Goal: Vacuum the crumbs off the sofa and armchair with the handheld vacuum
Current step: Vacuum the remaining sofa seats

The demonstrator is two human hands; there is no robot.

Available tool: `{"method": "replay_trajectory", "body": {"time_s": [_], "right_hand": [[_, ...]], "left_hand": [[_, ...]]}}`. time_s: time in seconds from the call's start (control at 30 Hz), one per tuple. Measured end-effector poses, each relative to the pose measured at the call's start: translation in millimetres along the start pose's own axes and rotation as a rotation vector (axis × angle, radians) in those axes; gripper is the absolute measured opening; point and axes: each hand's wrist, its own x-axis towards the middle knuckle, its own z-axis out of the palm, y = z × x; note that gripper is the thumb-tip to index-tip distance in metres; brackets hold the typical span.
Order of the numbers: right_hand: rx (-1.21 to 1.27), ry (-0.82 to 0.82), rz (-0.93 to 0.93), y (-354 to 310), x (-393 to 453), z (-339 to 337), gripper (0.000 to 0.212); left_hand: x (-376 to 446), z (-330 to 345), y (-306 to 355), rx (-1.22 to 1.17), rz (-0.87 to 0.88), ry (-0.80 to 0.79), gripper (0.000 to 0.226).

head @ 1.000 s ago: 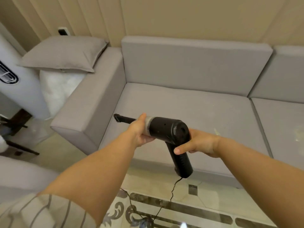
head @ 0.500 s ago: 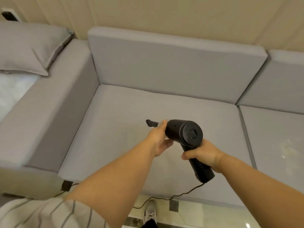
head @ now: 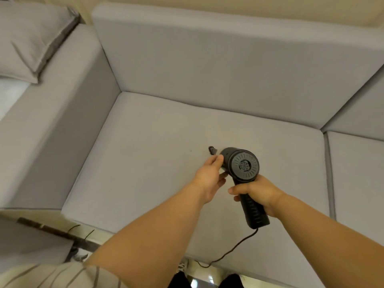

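Observation:
A black handheld vacuum (head: 242, 166) hangs over the left seat cushion of the grey sofa (head: 145, 154). Its round vented rear faces me and its thin nozzle (head: 212, 150) points away toward the cushion. My right hand (head: 257, 194) grips the ribbed handle. My left hand (head: 209, 176) holds the front of the barrel near the nozzle, thumb on top. A tiny dark speck (head: 190, 151) lies on the cushion left of the nozzle.
The vacuum's black cord (head: 230, 251) trails off the handle over the seat's front edge to the floor. The sofa's wide armrest (head: 52, 113) rises at the left, a grey pillow (head: 31, 36) beyond it. A second seat cushion (head: 357, 183) lies to the right.
I have stepped closer and leaned over the sofa. The vacuum has swung from sideways-on to pointing away from me, lower over the seat cushion. Both hands keep their hold.

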Motion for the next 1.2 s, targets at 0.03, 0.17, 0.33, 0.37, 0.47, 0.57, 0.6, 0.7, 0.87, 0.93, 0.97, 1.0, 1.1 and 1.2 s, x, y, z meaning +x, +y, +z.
{"method": "replay_trajectory", "body": {"time_s": [0.03, 0.17, 0.33, 0.37, 0.47, 0.57, 0.6, 0.7, 0.87, 0.93, 0.97, 1.0, 1.1, 1.2], "right_hand": [[-0.022, -0.014, -0.001, -2.6, 3.8, -7.9, 0.033], [-0.152, -0.08, -0.021, -10.7, 22.8, -30.2, 0.025], [-0.181, -0.087, -0.028, -11.5, 47.3, -29.4, 0.027], [-0.183, -0.082, -0.031, -11.3, 50.4, -29.1, 0.03], [-0.17, -0.048, -0.027, -10.1, 59.3, -27.0, 0.034], [-0.166, -0.05, -0.031, -13.8, 65.3, -21.3, 0.033], [-0.167, -0.06, -0.029, -17.1, 67.8, -17.8, 0.032], [-0.171, -0.057, -0.016, -22.1, 74.5, -7.8, 0.029], [-0.186, -0.02, 0.037, -19.0, 75.2, 0.8, 0.024], [-0.205, -0.009, 0.074, -15.4, 66.8, -1.9, 0.023], [-0.213, 0.001, 0.089, -13.7, 61.8, -4.3, 0.023], [-0.222, 0.0, 0.104, -11.9, 57.3, -6.5, 0.023], [-0.223, -0.005, 0.137, -6.9, 42.5, -12.6, 0.028], [-0.198, -0.021, 0.159, -3.5, 25.6, -18.4, 0.029]], "left_hand": [[2.5, 5.8, 1.3, 0.011, 0.005, 0.013, 0.022], [14.7, 16.0, -0.3, 0.018, 0.003, 0.09, 0.033], [23.9, 16.3, -3.6, 0.084, -0.001, 0.164, 0.05], [25.0, 16.1, -4.1, 0.093, 0.009, 0.17, 0.05], [31.1, 11.9, -6.9, 0.129, 0.046, 0.183, 0.049], [36.4, 5.2, -5.1, 0.131, 0.054, 0.195, 0.047], [38.1, 1.9, -2.5, 0.126, 0.056, 0.194, 0.048], [43.6, -6.5, 2.0, 0.125, 0.047, 0.193, 0.047], [44.0, -14.4, 4.1, 0.16, -0.004, 0.177, 0.048], [38.0, -12.3, 3.7, 0.2, -0.04, 0.143, 0.049], [34.0, -10.1, 4.1, 0.223, -0.057, 0.122, 0.049], [31.5, -8.0, 3.2, 0.242, -0.071, 0.108, 0.049], [22.4, -1.1, 1.0, 0.288, -0.084, 0.078, 0.047], [14.8, 6.6, -4.6, 0.328, -0.094, 0.053, 0.046]]}}
